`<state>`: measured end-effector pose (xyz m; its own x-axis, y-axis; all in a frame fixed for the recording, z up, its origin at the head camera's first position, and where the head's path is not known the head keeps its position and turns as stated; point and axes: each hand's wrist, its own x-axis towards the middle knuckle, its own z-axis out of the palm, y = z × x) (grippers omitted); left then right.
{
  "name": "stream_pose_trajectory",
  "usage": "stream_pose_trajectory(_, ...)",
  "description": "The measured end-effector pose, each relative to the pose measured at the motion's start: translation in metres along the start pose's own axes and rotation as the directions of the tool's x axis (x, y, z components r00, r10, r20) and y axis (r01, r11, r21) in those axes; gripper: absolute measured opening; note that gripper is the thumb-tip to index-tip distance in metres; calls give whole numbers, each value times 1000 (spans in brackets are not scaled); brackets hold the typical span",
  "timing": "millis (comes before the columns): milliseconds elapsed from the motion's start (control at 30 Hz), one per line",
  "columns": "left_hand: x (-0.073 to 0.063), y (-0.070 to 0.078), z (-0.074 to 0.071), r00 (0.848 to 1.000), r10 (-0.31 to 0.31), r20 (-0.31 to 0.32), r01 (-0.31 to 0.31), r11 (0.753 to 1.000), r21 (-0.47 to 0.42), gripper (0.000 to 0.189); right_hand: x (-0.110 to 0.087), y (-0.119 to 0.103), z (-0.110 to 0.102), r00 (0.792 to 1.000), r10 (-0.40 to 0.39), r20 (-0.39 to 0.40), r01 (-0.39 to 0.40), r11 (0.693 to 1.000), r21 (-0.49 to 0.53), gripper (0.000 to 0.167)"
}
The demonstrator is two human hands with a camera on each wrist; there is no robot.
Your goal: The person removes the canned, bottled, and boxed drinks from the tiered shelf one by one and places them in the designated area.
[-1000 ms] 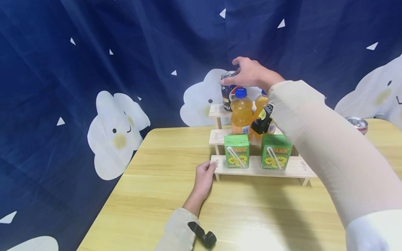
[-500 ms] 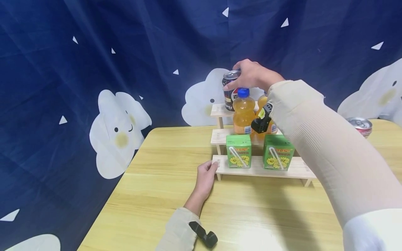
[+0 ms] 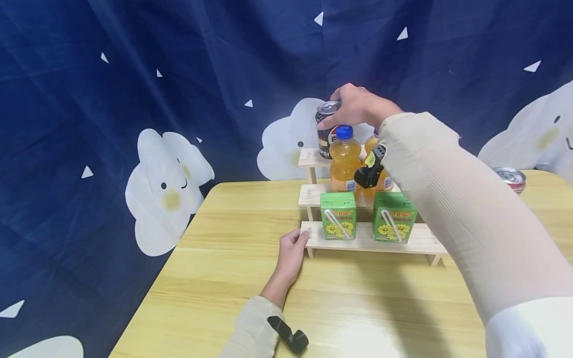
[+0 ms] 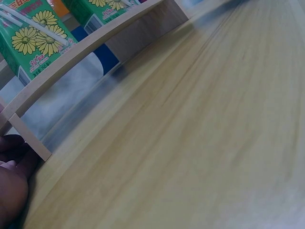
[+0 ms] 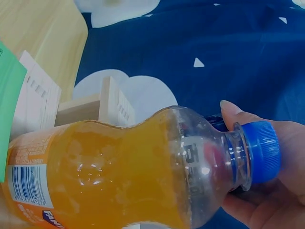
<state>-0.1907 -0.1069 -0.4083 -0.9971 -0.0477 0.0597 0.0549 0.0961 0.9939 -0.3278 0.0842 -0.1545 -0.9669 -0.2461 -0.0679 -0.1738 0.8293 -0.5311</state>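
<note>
My right hand (image 3: 358,105) holds a dark Pepsi can (image 3: 323,136) round its upper part. The can stands upright at the left end of the top tier of a wooden three-tier rack (image 3: 309,195). In the right wrist view, an orange Fanta bottle (image 5: 128,167) with a blue cap hides most of the can, and the fingers (image 5: 243,117) show behind its neck. My left hand (image 3: 290,256) grips the left end of the lowest tier, thumb on top; the left wrist view shows its curled fingers (image 4: 12,143) by the rack's leg.
Another orange bottle (image 3: 371,145) stands on the middle tier, partly behind the wrist camera. Two green drink boxes, a left box (image 3: 338,216) and a right box (image 3: 394,218), stand on the lowest tier. A can (image 3: 510,178) stands at the table's right, beyond my right sleeve.
My right hand has come down a little and its fingers have closed in round the Pepsi can. The left hand has stayed on the rack.
</note>
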Motion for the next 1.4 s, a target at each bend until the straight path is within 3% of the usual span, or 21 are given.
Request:
stream_pose_trajectory(300, 1, -1, 1, 1000, 5, 10, -5, 1000, -1, 29, -3, 3, -5, 1000, 12, -20, -13, 999, -53, 70)
stream_pose_trajectory(500, 1, 0, 0, 1000, -2, 14, 2, 1000, -4, 31, -6, 11, -12, 999, 42, -18, -43, 997, -71, 75)
stream_pose_trajectory(1400, 5, 2, 6, 1000, 0, 22, 0, 1000, 14, 30, -29, 75, -43, 989, 96, -109, -108, 987, -116, 79)
